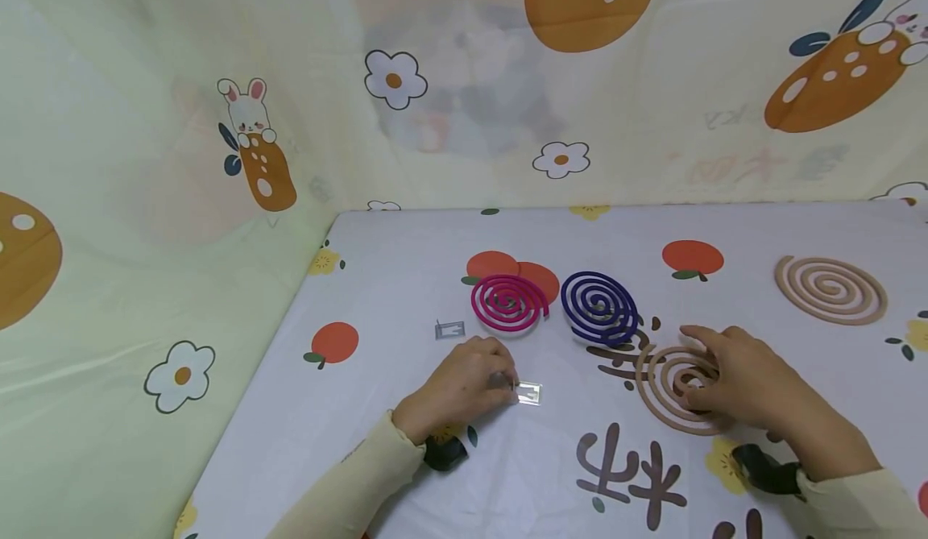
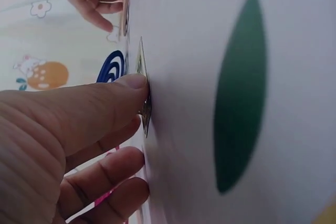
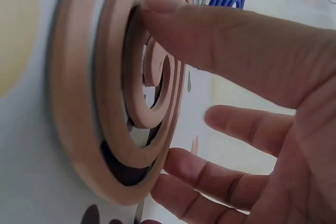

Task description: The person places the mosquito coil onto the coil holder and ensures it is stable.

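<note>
My left hand [image 1: 467,382] pinches one end of a small shiny metal coil stand [image 1: 530,393], a flat rectangle with cut-outs, low over the tabletop. In the left wrist view the thumb lies across this metal piece [image 2: 142,61]. My right hand [image 1: 750,378] spreads over a tan mosquito coil [image 1: 663,418] lying on the cloth. Up close, the thumb touches an inner ring of that coil [image 3: 79,145], while other fingertips sit at its outer rim. Beyond the hands lie a pink coil [image 1: 510,328] and a dark blue coil [image 1: 573,301].
A second metal stand [image 1: 450,330] lies left of the pink coil, a small prong at its corner. Farther right rests another tan coil [image 1: 830,315]. The patterned tablecloth [image 1: 406,281] ends at a hanging cloth wall [image 1: 464,176] behind and another on the left.
</note>
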Demonstrator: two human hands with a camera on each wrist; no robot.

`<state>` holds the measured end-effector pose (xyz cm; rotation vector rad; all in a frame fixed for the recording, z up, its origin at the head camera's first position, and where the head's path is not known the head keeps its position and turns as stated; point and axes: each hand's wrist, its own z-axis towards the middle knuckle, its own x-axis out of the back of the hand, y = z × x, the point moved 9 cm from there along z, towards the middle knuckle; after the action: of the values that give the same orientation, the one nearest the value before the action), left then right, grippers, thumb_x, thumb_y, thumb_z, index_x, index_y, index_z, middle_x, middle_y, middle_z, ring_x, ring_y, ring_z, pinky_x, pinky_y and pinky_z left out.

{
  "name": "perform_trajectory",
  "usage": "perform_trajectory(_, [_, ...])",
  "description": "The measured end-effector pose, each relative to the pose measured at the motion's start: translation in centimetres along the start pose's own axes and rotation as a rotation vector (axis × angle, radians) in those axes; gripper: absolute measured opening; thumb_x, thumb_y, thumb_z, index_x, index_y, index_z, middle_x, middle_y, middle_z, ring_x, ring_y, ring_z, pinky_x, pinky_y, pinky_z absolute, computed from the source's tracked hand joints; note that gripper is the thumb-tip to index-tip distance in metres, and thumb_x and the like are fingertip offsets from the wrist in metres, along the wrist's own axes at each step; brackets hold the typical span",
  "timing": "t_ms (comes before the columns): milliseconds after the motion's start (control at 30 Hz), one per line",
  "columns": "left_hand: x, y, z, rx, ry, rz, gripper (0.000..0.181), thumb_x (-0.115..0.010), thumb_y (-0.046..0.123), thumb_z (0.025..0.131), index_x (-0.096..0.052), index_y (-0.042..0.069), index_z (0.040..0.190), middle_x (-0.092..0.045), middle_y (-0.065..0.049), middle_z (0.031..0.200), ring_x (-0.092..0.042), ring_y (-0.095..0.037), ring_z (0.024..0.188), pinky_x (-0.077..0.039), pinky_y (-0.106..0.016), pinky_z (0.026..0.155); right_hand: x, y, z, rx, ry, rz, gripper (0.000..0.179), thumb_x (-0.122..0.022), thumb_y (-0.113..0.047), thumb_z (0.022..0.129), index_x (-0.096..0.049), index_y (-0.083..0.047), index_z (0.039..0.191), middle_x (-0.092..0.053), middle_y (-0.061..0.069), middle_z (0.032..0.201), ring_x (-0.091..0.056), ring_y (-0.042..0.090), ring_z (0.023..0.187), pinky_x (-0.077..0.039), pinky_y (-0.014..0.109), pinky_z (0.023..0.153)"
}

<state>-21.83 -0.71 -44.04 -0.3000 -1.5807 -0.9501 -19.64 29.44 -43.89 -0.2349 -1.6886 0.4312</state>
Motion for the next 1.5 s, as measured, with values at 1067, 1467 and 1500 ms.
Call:
perform_trajectory(1067, [-0.7,1.0,0.4,0.010,-0.012,0.027,0.013,-0.087,0.029,0.088,-0.083,0.021,0.097,-0.069,0.008,0.104,-0.058,-0.008,0.099,-0.048,-0.021,0.088,-1.0,1.6,0.4,-0.118,-0.146,0.261,0.058,-0.087,-0.030,0.083,-0.064,0.002,0.126,-0.062,0.003,0.083,-0.055,0.019,0.074,-0.045,0.033,0.058])
perform_trajectory(1467, [-0.3,1.0,0.1,0.004,0.001,0.052,0.019,-0.085,0.032,0.089,-0.080,0.017,0.102,-0.069,0.006,0.105,-0.060,-0.011,0.100,-0.049,-0.024,0.090,-2.8,0.3,0.2,0.008,-0.245,0.765,0.041,-0.071,-0.007,0.099,-0.055,0.015,0.129,-0.073,0.011,0.087,-0.068,0.016,0.064,-0.058,0.032,0.055])
perform_trajectory(1500, [-0.2,0.9,-0.1,0.000,-0.004,0.050,0.020,-0.084,0.031,0.090,-0.080,0.017,0.102,-0.070,0.006,0.106,-0.060,-0.012,0.100,-0.049,-0.025,0.090,-3.0,0.2,0.2,0.019,-0.264,0.820,0.041,-0.069,-0.006,0.100,-0.053,0.016,0.130,-0.074,0.011,0.087,-0.069,0.016,0.065,-0.058,0.032,0.055])
